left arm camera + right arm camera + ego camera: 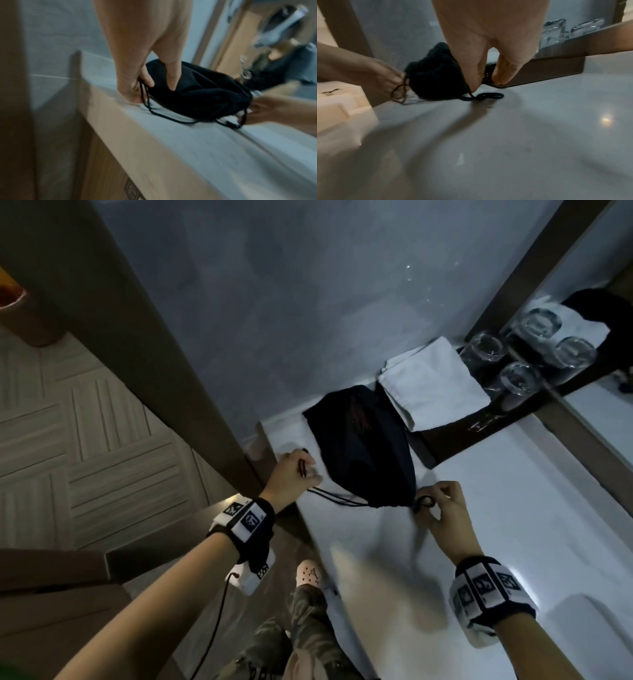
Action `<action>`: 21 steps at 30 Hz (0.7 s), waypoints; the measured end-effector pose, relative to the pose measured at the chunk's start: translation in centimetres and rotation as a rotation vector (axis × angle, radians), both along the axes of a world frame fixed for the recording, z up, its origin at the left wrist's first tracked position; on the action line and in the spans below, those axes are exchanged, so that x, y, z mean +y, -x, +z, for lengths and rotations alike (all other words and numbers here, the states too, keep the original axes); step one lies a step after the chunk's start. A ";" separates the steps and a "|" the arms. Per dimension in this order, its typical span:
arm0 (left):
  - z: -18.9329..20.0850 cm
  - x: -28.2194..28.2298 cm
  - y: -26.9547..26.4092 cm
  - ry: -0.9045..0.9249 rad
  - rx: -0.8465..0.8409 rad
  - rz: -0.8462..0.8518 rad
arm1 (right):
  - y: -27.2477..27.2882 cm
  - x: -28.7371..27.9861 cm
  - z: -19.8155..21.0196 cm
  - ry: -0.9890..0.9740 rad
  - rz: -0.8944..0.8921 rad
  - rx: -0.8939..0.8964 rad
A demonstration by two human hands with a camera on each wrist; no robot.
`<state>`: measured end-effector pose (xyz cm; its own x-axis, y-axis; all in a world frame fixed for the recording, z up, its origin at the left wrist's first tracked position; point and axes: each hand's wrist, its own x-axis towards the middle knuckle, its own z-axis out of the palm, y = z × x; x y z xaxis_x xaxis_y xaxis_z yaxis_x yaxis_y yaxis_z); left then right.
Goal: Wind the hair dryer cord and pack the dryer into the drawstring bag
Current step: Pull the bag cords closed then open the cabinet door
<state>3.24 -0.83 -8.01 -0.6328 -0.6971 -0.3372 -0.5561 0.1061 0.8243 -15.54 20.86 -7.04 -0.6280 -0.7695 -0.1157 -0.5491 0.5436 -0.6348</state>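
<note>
Both hands pinch the cords of the drawstring bag [363,446] on the white countertop [513,508].

From my remote seat I see the left hand [291,474] pinching the black drawstring [154,112] between thumb and fingers at the countertop's left edge, while the right hand [445,508] pinches the looped cord end [488,96] on the bag's other side. The bag is black, soft and bulging, its mouth gathered into tight puckers facing me; faint reddish marks show on its cloth. It lies near the countertop's far left corner, just beside a folded white towel [431,385] on a dark tray [445,440] that also holds upturned glasses [519,378]. I cannot see the dryer itself.
</note>
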 end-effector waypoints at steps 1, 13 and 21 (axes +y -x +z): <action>-0.1 -0.4 -0.6 -0.016 -0.007 0.029 | -1.1 0.3 0.0 -0.042 -0.025 -0.019; -7.8 7.0 -9.4 -0.034 -0.225 0.037 | -12.9 1.8 -0.6 -0.638 0.245 -0.055; -13.1 18.0 -9.5 -0.266 -0.104 -0.224 | -15.4 1.9 -3.5 -0.702 0.211 0.139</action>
<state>12.69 17.18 -21.12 -0.7125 -0.4246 -0.5586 -0.6257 0.0243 0.7797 -0.12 22.78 -10.56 -0.5198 -0.6496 -0.5548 -0.7366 0.6697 -0.0940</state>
